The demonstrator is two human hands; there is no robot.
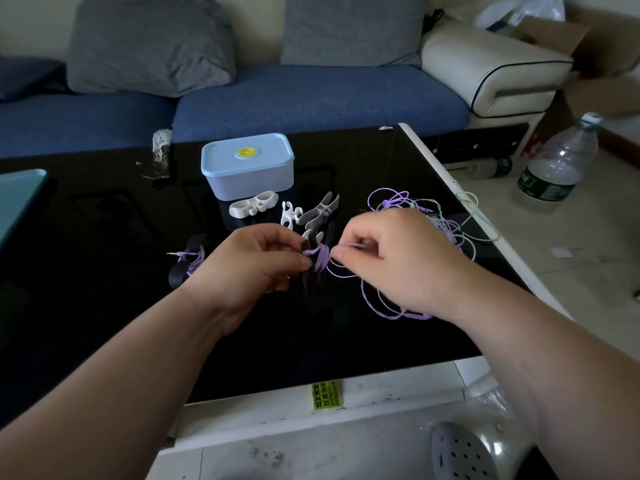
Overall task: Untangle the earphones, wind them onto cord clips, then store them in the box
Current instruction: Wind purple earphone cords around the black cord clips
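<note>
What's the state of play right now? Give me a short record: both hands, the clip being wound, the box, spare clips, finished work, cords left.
left hand: holds the black cord clip
right hand: pinches the purple cord beside the clip
winding: several turns on; loose loops lie on the table
box: lid on
spare clips: pale, in front of the box
wound clip: black, purple cord on it, left of the left hand
tangle: purple and green cords, near the table's right edge
</note>
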